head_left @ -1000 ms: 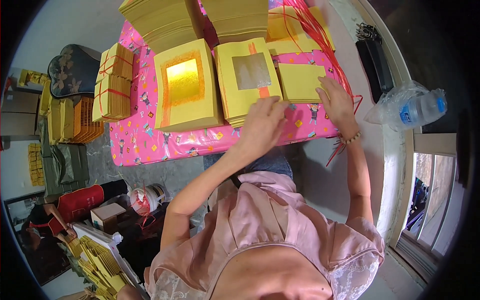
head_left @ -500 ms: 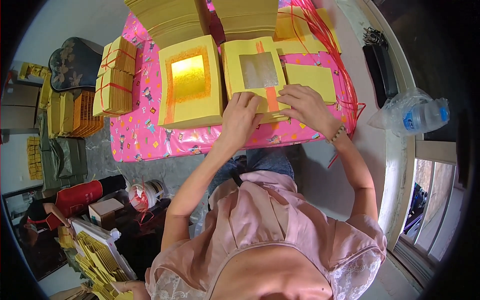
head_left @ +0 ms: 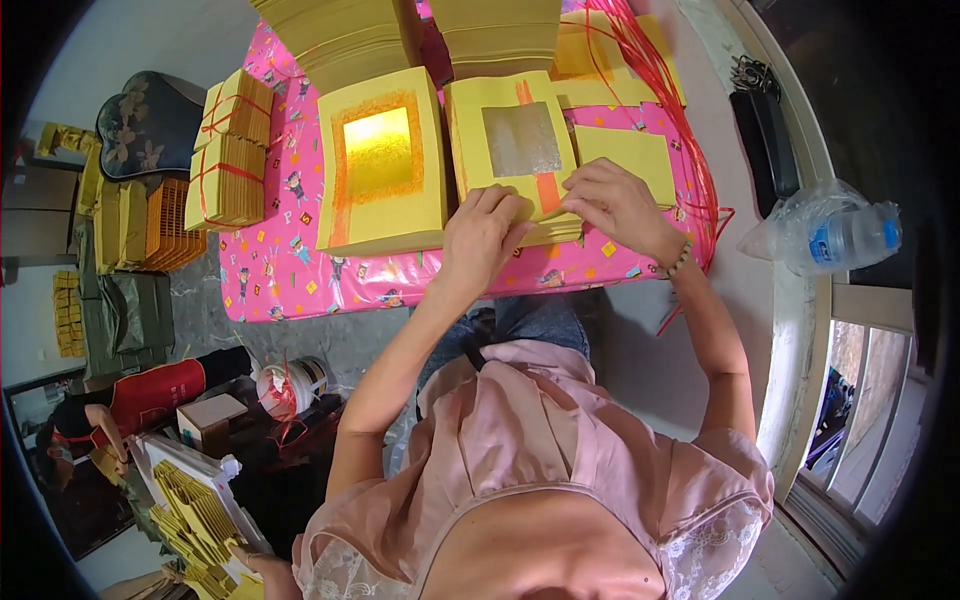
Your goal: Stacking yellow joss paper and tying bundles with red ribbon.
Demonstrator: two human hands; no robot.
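Observation:
A stack of yellow paper sheets (head_left: 470, 100) with a silver square and an orange stripe on top lies in front of me. My left hand (head_left: 485, 232) rests at its near left corner, fingers bent over the top sheet and thumb at the near edge. At the near right corner, my right hand (head_left: 622, 212) has its thumb and fingertips brought together on the paper's edge. Just left stands a thicker yellow stack with a gold square (head_left: 378, 150) framed in orange. How many sheets my fingers grip is hidden.
The pink patterned tabletop (head_left: 275, 270) also carries tall yellow stacks (head_left: 495, 35), red-tied bundles (head_left: 225, 190), a low yellow pile (head_left: 630, 160) and red plastic strings (head_left: 665, 90). A bagged water bottle (head_left: 850, 240) lies at right. A co-worker in a red apron (head_left: 158, 393) is at lower left.
My right hand's fingers have drawn closer together at the near right corner and shifted slightly. The left hand stays nearly in place. At lower left, the co-worker's hands have moved a little.

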